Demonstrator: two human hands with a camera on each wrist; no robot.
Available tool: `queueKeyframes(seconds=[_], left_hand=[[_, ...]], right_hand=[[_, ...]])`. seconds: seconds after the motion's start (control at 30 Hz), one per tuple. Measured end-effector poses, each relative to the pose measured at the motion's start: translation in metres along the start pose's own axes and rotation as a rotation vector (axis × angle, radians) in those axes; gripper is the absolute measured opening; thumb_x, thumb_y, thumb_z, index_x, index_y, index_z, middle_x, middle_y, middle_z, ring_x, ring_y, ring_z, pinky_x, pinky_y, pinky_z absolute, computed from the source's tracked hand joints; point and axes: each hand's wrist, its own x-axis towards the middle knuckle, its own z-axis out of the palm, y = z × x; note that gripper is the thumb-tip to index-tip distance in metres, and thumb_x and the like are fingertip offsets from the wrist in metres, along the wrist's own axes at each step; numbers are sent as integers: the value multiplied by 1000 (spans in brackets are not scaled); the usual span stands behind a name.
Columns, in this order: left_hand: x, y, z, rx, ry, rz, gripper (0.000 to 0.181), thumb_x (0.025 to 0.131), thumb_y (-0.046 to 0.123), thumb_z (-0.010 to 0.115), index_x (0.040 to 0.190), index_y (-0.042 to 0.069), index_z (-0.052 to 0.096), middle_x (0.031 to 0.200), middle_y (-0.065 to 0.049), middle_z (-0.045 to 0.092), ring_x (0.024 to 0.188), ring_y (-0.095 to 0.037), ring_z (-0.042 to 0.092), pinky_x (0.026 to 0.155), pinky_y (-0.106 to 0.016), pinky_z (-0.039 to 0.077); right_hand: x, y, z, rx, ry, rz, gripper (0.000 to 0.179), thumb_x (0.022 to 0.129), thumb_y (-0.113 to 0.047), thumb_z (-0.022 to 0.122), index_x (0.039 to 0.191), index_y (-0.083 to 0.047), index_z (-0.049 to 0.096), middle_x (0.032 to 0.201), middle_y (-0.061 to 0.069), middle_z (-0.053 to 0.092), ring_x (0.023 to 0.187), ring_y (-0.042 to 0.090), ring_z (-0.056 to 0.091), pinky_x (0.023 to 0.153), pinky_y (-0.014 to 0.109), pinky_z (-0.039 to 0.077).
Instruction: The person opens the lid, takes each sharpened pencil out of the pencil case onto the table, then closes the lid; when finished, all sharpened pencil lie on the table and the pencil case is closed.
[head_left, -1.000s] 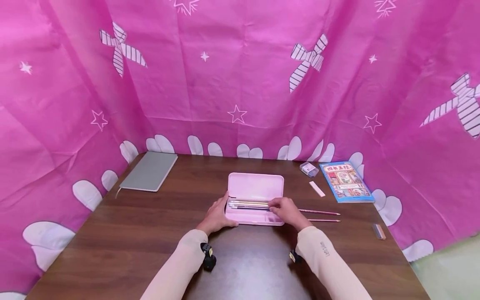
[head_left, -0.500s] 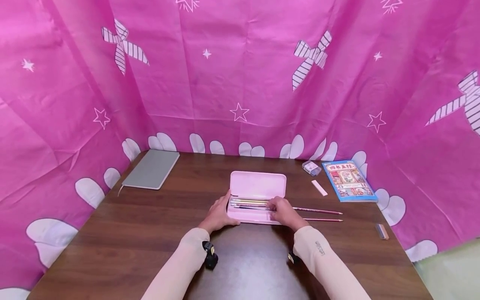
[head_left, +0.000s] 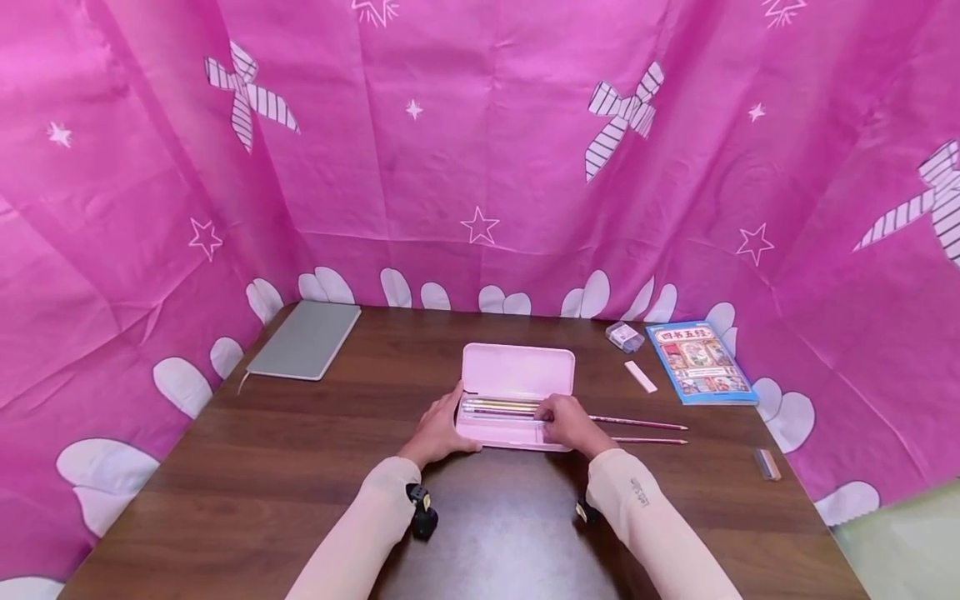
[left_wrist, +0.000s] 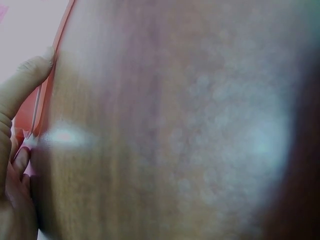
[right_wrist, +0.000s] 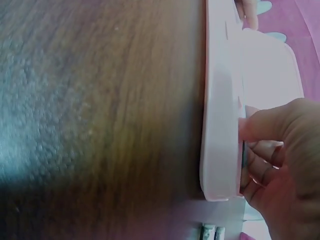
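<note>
An open pink pencil case (head_left: 498, 432) lies on the table with its lid (head_left: 517, 371) raised at the back. Several pencils (head_left: 498, 405) lie lengthwise inside it. My left hand (head_left: 437, 427) holds the case's left end, the thumb along the front edge, as the thumb (left_wrist: 30, 75) also shows in the left wrist view. Over the right part of the case, my right hand (head_left: 572, 423) has its fingers curled inward. In the right wrist view, a dark pencil (right_wrist: 244, 155) shows between its thumb and fingers, mostly hidden by the hand.
Two red pencils (head_left: 645, 423) stick out right of my right hand on the table. Behind them are a pale pink strip (head_left: 640, 377), a small clear box (head_left: 625, 337) and a blue-edged book (head_left: 701, 362). A striped block (head_left: 767, 464) lies far right, a grey notebook (head_left: 306, 340) back left.
The dark pencil, seen slanting out of my right hand half a second ago, now barely shows in the head view, lower among the others. Both hands stay nearly in place.
</note>
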Motion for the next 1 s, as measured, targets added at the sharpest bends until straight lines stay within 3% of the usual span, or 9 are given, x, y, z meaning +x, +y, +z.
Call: queueKeyframes(seconds=[0.2,0.3,0.43,0.57,0.67,0.8,1.0], left_hand=[[1,1,0,1,-6,0,121,61,45,86,154,27,11,154,-7,32,136,-31,33,111,-56,29],[-1,2,-1,-3,-12,-5,121,62,44,86,154,26,11,154,-7,32,136,-31,33,111,-55,28],[-3,4,-3,-4,-17,-13,121,61,42,87,154,25,11,153,-8,33,135,-31,33,112,-54,28],[-2,4,-2,-4,-15,-19,121,61,42,87,154,25,12,153,-8,33,135,-31,33,112,-55,28],[-1,4,0,0,-6,-15,121,60,42,87,154,24,13,152,-9,34,135,-31,34,112,-55,28],[-1,3,2,4,-5,-17,121,60,43,87,154,24,13,152,-9,34,135,-31,34,112,-54,28],[0,2,1,8,2,-8,121,60,42,87,154,23,13,152,-10,34,135,-32,34,111,-54,28]], right_hand=[[-3,3,-10,130,37,140,15,78,4,69,87,-5,75,86,9,72,74,15,59,75,31,54],[-6,6,-13,256,82,228,12,79,1,71,89,-5,76,86,9,73,74,14,62,73,27,53],[-11,12,-16,526,122,336,16,81,-1,70,96,3,73,84,15,73,72,19,69,70,28,57],[-19,19,-21,817,133,376,28,86,-1,65,109,14,63,89,21,73,78,26,73,72,35,58],[-28,23,-26,957,136,391,35,90,-4,62,118,17,56,93,19,73,82,25,73,75,36,57],[-41,31,-32,1052,129,410,44,92,-9,60,126,17,49,93,10,75,85,20,73,78,34,56],[-61,42,-41,1093,140,422,50,93,-14,60,130,17,44,93,5,75,88,17,73,81,30,56]])
